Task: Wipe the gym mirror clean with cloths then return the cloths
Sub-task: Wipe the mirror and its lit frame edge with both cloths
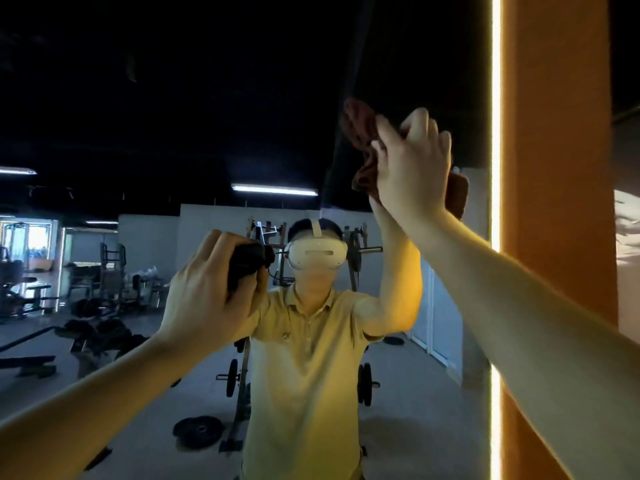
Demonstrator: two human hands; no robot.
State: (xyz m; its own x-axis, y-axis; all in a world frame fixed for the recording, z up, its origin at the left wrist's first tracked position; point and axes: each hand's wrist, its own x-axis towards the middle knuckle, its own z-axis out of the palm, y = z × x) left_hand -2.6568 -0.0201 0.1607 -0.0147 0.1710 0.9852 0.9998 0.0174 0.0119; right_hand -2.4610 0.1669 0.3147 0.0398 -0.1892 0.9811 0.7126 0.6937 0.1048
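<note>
Holding both bare arms up, we press our right hand [412, 168] on a bunched red-brown cloth [360, 126], fingers partly curled over it, against the gym mirror [138, 98] high on its right side. Our left hand [207, 289], lower and well apart from the right, clenches a dark object [246, 266] (cloth or not, we cannot tell). Just right of the cloth runs a lit strip [496, 98] beside an orange column [554, 168]. Deep in the reflection lies a weight plate [197, 432].
</note>
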